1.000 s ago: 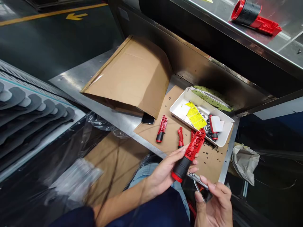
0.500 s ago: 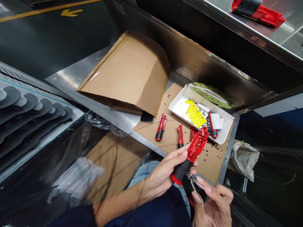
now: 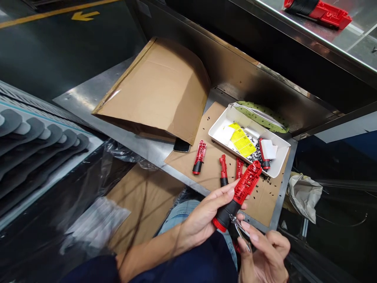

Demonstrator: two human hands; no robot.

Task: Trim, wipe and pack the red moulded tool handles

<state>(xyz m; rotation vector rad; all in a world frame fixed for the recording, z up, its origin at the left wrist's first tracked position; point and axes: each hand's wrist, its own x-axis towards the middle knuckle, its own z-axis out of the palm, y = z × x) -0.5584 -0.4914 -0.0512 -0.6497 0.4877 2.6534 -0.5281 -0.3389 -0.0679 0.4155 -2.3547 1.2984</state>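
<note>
My left hand (image 3: 202,212) grips a red and black plastic tool handle (image 3: 237,198), its red ribbed half pointing away. My right hand (image 3: 263,255) pinches small silver pliers (image 3: 240,228), whose tips touch or nearly touch the handle's black grip. On the brown cardboard sheet (image 3: 212,188) lie several similar red parts, including one red and black piece (image 3: 199,157) and a slim red piece (image 3: 223,167). Small black screws (image 3: 265,177) are scattered close to the tray.
A white tray (image 3: 224,131) holds yellow labels (image 3: 243,140), white papers and black screws. Behind it are a green pouch (image 3: 262,116), a phone (image 3: 182,146) and a folded carton (image 3: 156,94). A crumpled bag (image 3: 304,198) hangs beyond the steel shelf edge (image 3: 284,188).
The silver pliers have moved closer to the black grip of the handle. The whole scene has shifted slightly up and left in view.
</note>
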